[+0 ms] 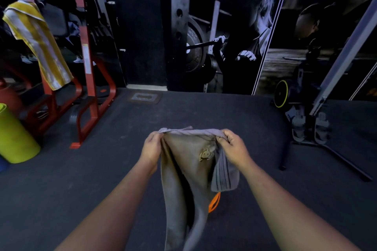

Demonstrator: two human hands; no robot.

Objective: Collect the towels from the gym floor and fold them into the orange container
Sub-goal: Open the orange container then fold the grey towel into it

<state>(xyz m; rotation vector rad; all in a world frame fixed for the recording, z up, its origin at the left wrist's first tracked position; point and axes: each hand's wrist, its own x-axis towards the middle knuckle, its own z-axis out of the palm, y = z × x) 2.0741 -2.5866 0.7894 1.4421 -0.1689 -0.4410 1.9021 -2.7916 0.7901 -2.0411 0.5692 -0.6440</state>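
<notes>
Folding is in hand: the left hand (152,147) and right hand (234,147) each pinch a top corner of the grey towel (183,175), which hangs over the orange container (214,203); next, bring the corners together.

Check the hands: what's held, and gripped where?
Both hands hold one grey towel by its top edge: left hand pinches the left corner, right hand the right. The rest hangs down.
</notes>
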